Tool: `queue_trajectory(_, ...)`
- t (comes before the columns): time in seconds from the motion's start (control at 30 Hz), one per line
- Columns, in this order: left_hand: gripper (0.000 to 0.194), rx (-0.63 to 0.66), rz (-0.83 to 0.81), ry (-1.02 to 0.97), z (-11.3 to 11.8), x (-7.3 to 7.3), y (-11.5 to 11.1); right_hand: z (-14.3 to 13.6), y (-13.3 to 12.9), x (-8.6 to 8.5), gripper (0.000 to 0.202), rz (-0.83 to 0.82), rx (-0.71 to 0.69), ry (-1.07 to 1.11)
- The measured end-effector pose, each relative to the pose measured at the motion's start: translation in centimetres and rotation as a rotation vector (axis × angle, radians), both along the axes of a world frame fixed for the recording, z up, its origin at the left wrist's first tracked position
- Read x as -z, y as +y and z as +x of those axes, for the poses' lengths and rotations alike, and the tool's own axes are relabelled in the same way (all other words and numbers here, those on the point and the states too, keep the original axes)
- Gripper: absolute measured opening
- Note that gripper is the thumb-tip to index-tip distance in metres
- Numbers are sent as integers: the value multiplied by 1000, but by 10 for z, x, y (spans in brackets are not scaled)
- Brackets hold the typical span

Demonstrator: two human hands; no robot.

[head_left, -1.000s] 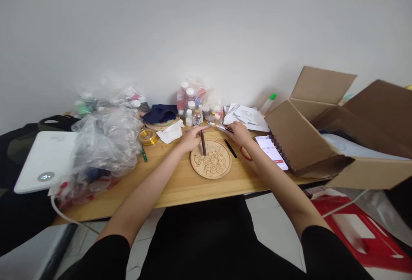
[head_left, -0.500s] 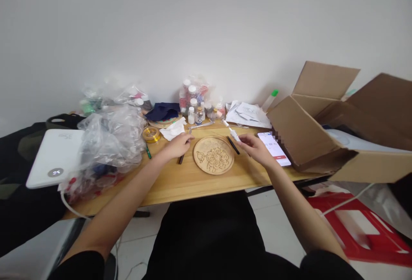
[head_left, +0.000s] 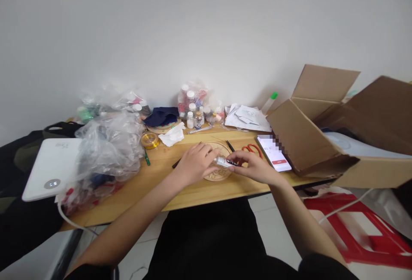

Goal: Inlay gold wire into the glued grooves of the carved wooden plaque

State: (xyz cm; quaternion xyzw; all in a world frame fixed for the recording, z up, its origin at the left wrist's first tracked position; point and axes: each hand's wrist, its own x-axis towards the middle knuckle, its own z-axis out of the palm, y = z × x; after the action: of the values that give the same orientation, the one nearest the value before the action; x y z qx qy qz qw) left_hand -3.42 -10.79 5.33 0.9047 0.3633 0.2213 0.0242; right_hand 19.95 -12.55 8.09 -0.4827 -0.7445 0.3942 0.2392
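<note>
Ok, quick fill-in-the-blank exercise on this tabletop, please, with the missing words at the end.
The left hand and right hand hold a small white tube over a round carved board made of ____.
The lit phone lies between the red-handled scissors and the open brown box made of ____.
The folded cloth behind the crumpled white tissue is dark ____.

Missing words: wood; cardboard; blue.

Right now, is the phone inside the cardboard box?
No, the phone lies face up on the table, beside the open cardboard box.
</note>
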Motion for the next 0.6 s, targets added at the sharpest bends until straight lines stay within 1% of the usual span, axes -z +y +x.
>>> queue_trajectory(0.07, 24, 12, 36, 6, -1, 0, -6, -2, -3, -4, 28, -9, -27, 3)
queue_trajectory(0.17, 24, 3, 68, -1, -10, 5, -7, 2, -1, -7, 29, -68, -44, 56)
queue_trajectory(0.23, 26, -29, 76, -23, -18, 9, -3, 9, 5, -3, 32, -173, -25, 193)
queue_trajectory(0.27, 27, -53, 80, -38, -22, 11, 1, 12, 9, 0, 33, -240, 16, 307)
queue_trajectory(0.33, 30, -104, 89, -70, -26, 12, 9, 15, 20, 10, 36, -352, 162, 579)
queue_trajectory(0.37, 31, -128, 96, -83, -27, 11, 14, 15, 27, 16, 38, -391, 253, 719)
queue_trajectory(0.4, 31, -150, 103, -93, -26, 10, 19, 14, 34, 22, 40, -395, 316, 801)
queue_trajectory(0.5, 33, -197, 128, -100, -16, 4, 37, 3, 60, 37, 37, -395, 410, 907)
queue_trajectory(0.6, 32, -212, 145, -79, 0, 0, 56, -7, 83, 41, 38, -432, 429, 943)
